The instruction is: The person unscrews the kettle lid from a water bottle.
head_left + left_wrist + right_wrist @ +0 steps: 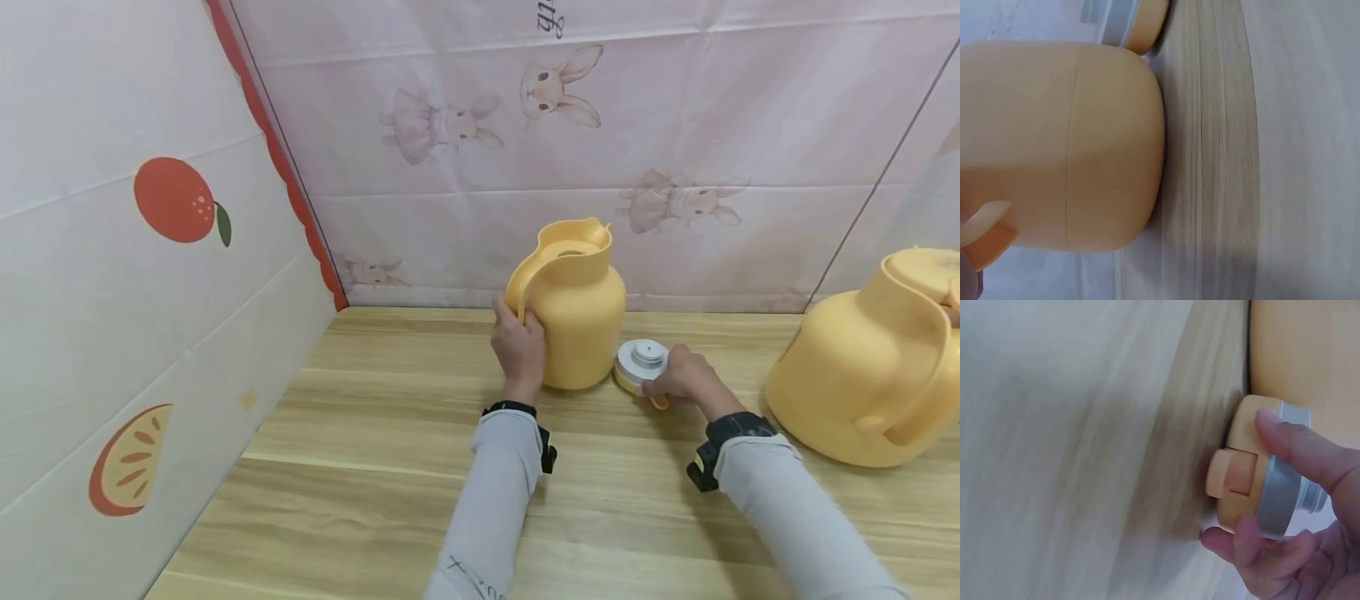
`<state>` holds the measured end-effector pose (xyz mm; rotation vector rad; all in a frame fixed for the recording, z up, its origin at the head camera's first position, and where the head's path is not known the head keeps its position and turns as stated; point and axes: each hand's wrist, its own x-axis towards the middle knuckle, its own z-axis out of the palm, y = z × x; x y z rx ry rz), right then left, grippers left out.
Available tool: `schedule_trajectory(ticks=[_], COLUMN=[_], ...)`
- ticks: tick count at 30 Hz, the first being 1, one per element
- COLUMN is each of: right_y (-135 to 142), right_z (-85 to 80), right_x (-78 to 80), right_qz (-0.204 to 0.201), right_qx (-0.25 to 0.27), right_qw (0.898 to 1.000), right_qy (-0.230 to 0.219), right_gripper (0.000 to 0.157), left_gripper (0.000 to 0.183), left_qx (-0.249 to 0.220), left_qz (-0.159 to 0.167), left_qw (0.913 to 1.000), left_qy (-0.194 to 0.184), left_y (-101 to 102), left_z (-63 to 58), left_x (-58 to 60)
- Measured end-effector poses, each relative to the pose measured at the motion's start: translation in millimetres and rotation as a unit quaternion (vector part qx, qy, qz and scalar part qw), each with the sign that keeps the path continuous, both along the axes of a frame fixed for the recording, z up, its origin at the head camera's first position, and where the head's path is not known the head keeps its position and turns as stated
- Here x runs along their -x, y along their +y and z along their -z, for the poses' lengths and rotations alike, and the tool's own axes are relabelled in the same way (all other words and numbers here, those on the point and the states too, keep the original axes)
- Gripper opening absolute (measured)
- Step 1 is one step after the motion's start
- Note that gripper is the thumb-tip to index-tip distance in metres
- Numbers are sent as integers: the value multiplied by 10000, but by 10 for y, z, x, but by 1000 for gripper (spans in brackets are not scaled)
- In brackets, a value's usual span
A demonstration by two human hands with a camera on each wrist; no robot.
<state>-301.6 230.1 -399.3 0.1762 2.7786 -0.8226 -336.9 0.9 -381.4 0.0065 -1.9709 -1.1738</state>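
A yellow thermos jug [581,325] stands upright on the table, its mouth uncovered. My left hand [519,346] grips the jug's handle [531,275]; only a bit of that hand shows in the left wrist view. Right beside the jug's base lies its lid [643,360], upside down with the grey stopper side up. My right hand [686,375] holds this lid by its rim, thumb on one side and fingers on the other. In the right wrist view, a small yellow lever [1217,474] sticks out of the lid close over the table.
A second yellow jug [862,375], with its lid on, stands at the right edge of the head view. Behind the wood-grain table [360,450] rises a wall covering [465,233] printed with rabbits. A white side wall [225,375] with fruit pictures bounds the left.
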Motion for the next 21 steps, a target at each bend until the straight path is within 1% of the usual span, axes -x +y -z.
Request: schedule_trajectory(ticks=[5, 7, 10, 13, 16, 18, 21], right_y=[-25, -32, -36, -32, -31, -30, -30], right_z=[28, 46, 76, 109, 142, 157, 172], right_x=[28, 48, 93, 142, 181, 200, 216], right_qz=[234, 361, 586, 762, 826, 803, 789], right_qx=[295, 418, 608, 891, 1133, 1073, 1053], right_qw=[9989, 9976, 9946, 9904, 9869, 9870, 9873], right_qy=[266, 413, 596, 731, 801, 883, 887], right_gripper=[76, 76, 74, 71, 68, 66, 65], left_gripper=[20, 22, 23, 22, 21, 20, 20], left_qx=[201, 299, 392, 345, 324, 323, 322], left_qz=[-194, -219, -100, 38, 31, 15, 55], left_qw=[9993, 9987, 9979, 9974, 9971, 9967, 9961], left_qy=[-263, -359, -512, -626, -695, -740, -821], left_y=[69, 110, 176, 222, 235, 232, 224], left_z=[-16, -12, -3, -4, -15, -24, -35], left_x=[28, 33, 40, 53, 70, 81, 93])
